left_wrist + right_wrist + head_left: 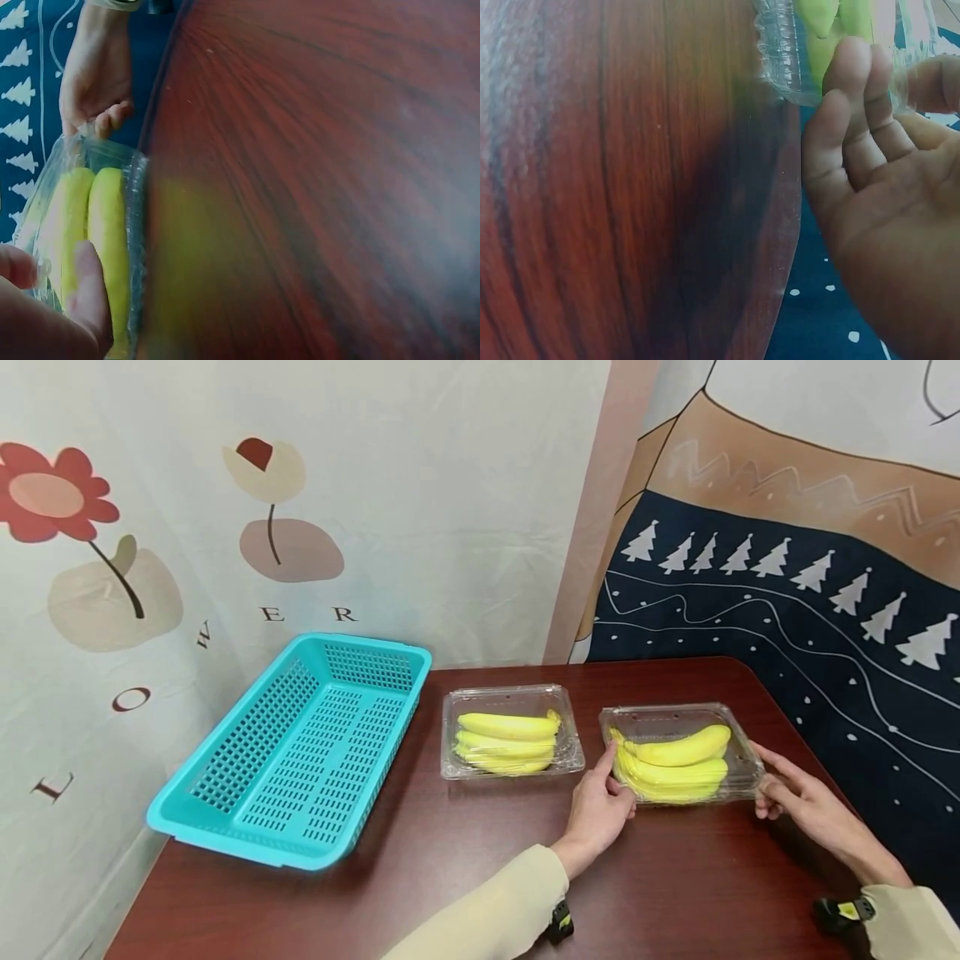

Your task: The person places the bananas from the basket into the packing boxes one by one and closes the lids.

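A clear plastic clamshell box (738,747) of yellow bananas (671,772) is held between both hands at the right side of the table. My left hand (598,806) grips its left end, with the index finger along the side and the thumb at the front corner. At the opposite end, my right hand (806,802) pinches the right edge between thumb and fingers. In the left wrist view, the left thumb (91,289) lies over the bananas. Curled right fingers (851,71) show beside the box's ridged edge (776,49) in the right wrist view.
Left of the held box, a second clear box (573,760) with bananas (506,747) sits on the dark red wooden table (465,877). Farther left stands a turquoise plastic basket (225,852). Printed cloths (450,527) hang behind the table and along its right edge.
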`<state>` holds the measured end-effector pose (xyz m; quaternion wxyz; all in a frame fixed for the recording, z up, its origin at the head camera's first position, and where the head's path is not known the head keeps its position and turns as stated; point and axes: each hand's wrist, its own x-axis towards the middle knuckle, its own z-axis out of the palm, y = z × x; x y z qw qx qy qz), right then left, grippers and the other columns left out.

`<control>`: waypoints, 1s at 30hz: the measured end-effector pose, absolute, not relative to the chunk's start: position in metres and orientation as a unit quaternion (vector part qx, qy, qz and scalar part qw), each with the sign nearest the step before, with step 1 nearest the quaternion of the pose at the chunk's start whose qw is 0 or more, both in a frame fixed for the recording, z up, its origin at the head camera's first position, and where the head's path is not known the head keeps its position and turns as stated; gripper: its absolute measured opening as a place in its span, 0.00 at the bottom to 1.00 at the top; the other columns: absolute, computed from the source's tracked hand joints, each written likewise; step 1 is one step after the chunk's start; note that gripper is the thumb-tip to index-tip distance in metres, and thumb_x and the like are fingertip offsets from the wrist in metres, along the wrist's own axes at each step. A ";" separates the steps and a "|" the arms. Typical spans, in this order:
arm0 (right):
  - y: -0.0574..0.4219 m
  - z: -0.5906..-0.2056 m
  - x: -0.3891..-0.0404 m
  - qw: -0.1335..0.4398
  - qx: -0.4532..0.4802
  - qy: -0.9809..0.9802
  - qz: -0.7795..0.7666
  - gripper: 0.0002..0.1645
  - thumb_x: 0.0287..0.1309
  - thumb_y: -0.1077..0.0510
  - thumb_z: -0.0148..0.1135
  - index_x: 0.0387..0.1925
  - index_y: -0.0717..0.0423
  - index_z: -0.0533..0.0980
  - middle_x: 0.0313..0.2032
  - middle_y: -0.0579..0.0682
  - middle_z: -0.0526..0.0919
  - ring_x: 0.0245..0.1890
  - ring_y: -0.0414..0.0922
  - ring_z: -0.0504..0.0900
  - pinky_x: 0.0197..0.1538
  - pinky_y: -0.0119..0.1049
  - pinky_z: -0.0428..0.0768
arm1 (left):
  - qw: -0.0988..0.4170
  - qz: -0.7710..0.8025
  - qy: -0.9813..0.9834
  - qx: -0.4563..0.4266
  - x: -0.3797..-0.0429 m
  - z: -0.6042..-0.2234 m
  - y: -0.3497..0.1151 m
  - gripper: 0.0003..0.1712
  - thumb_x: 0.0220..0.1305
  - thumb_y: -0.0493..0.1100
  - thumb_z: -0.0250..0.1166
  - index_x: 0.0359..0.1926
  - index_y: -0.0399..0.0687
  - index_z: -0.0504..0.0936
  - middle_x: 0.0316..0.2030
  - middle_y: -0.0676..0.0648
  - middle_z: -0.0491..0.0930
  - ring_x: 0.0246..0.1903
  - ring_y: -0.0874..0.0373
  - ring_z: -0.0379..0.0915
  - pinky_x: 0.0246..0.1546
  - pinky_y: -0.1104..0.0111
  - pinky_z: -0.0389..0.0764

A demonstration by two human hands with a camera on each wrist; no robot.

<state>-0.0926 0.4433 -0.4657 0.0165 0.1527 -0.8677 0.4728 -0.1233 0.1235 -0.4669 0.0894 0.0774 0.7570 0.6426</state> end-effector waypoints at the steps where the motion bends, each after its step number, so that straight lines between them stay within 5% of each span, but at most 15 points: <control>1: 0.443 -0.466 -0.093 0.023 0.147 -0.872 0.466 0.34 0.78 0.71 0.45 0.80 0.58 0.56 0.30 0.49 0.79 0.29 0.43 0.80 0.31 0.33 0.79 | 0.084 0.629 0.768 0.085 -0.123 -0.468 0.123 0.43 0.63 0.31 0.62 0.79 0.53 0.66 0.29 0.55 0.71 0.26 0.72 0.72 0.33 0.77 0.75; 11: 0.445 -0.464 -0.092 0.065 0.068 -0.917 0.388 0.29 0.80 0.61 0.47 0.77 0.63 0.62 0.57 0.22 0.66 0.50 0.20 0.68 0.46 0.15 0.67 | 0.100 0.558 0.815 0.118 -0.117 -0.462 0.120 0.44 0.69 0.51 0.61 0.82 0.55 0.56 0.67 0.46 0.66 0.61 0.56 0.71 0.62 0.62 0.73; 16: 0.444 -0.461 -0.091 0.067 0.050 -0.926 0.368 0.30 0.83 0.54 0.45 0.78 0.59 0.61 0.70 0.34 0.63 0.59 0.14 0.57 0.51 0.09 0.56 | 0.112 0.524 0.830 0.157 -0.111 -0.458 0.115 0.46 0.70 0.58 0.58 0.83 0.58 0.51 0.80 0.44 0.50 0.71 0.46 0.64 0.68 0.56 0.70; 24: 0.439 -0.454 -0.089 0.086 0.052 -0.935 0.340 0.32 0.82 0.53 0.44 0.80 0.59 0.56 0.77 0.68 0.56 0.69 0.16 0.47 0.57 0.08 0.44 | 0.115 0.505 0.825 0.227 -0.110 -0.449 0.095 0.46 0.72 0.64 0.54 0.84 0.66 0.46 0.82 0.52 0.44 0.75 0.47 0.57 0.70 0.52 0.67; 30: 0.437 -0.447 -0.089 0.119 0.064 -0.939 0.315 0.33 0.81 0.56 0.46 0.80 0.60 0.57 0.77 0.69 0.56 0.74 0.21 0.43 0.66 0.14 0.39 | 0.080 0.486 0.815 0.305 -0.110 -0.442 0.076 0.45 0.73 0.62 0.54 0.84 0.61 0.48 0.82 0.51 0.46 0.77 0.52 0.54 0.72 0.54 0.65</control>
